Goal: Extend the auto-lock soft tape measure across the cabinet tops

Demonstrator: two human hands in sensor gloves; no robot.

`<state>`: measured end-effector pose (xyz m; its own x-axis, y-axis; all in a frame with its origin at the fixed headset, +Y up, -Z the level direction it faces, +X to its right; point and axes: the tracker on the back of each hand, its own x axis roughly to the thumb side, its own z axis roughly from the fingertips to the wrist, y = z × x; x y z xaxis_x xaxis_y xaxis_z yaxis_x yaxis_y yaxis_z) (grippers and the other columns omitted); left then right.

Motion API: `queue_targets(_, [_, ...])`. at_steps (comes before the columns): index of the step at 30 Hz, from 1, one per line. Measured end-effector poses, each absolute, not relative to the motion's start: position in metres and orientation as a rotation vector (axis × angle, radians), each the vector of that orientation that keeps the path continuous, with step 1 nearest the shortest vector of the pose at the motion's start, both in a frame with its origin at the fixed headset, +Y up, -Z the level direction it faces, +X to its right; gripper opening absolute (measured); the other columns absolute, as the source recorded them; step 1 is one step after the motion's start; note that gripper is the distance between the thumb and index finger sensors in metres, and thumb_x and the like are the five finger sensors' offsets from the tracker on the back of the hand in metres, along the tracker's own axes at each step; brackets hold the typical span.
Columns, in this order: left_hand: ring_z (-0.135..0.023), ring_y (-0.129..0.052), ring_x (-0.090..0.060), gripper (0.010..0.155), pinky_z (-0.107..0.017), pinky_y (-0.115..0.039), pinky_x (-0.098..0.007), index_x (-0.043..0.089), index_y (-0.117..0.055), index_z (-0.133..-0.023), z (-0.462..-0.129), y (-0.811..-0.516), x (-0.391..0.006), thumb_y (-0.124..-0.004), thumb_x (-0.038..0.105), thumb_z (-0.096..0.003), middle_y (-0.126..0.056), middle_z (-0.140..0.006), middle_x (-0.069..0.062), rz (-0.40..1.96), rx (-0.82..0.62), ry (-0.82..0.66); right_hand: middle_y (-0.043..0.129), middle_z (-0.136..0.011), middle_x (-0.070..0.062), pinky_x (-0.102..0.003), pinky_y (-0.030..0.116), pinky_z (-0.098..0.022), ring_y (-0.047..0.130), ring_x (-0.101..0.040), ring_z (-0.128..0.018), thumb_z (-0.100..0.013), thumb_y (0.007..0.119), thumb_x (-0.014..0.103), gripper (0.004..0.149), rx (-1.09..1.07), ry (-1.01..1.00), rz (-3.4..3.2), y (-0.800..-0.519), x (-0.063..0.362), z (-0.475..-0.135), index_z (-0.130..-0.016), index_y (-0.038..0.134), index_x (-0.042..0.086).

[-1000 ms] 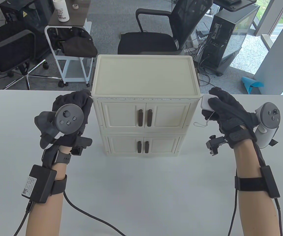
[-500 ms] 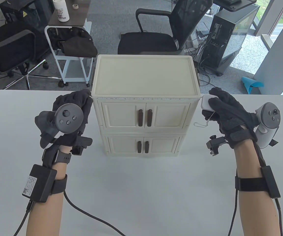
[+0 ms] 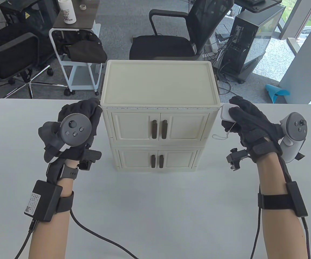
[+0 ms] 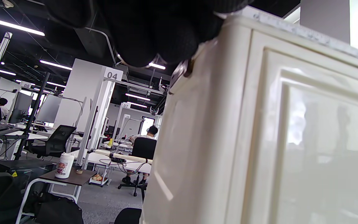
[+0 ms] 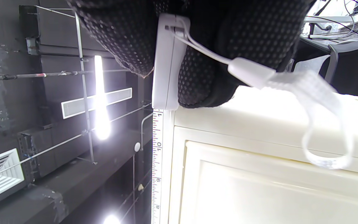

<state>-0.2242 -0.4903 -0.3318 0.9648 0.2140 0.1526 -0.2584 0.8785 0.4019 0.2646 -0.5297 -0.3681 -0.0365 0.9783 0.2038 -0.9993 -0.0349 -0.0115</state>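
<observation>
Table view shows the tape (image 3: 158,108) stretched along the cabinet's (image 3: 158,83) top front edge, its white case (image 3: 225,112) gripped in my right hand (image 3: 248,126) at the right corner; my left hand (image 3: 81,121) pinches the tape's end at the left corner.

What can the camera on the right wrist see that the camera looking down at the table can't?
Only the right wrist view shows the tape's printed numbers up close and the ceiling lights.

Only the table view shows the left hand at the cabinet's other corner, all four doors and the whole tape stretched along the front edge.

Both show the right hand holding the white tape case, with its strap loop dangling.
</observation>
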Motion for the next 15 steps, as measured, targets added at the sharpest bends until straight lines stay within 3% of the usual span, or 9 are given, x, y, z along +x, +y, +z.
queue_targets(15, [-0.097,-0.086,-0.023,0.043,-0.077,-0.063,-0.062,0.026,-0.066,-0.102,-0.319,-0.494,-0.225,-0.058,0.044,-0.0633,-0.083,-0.100,0.007,0.213,0.435,-0.127,0.091,-0.080,-0.023,-0.045,0.090,-0.038,0.104,-0.030,-0.052,-0.055,0.087,0.027,0.054,0.176,-0.215,1.700,-0.525,0.264,-0.357,-0.099,0.069,0.002])
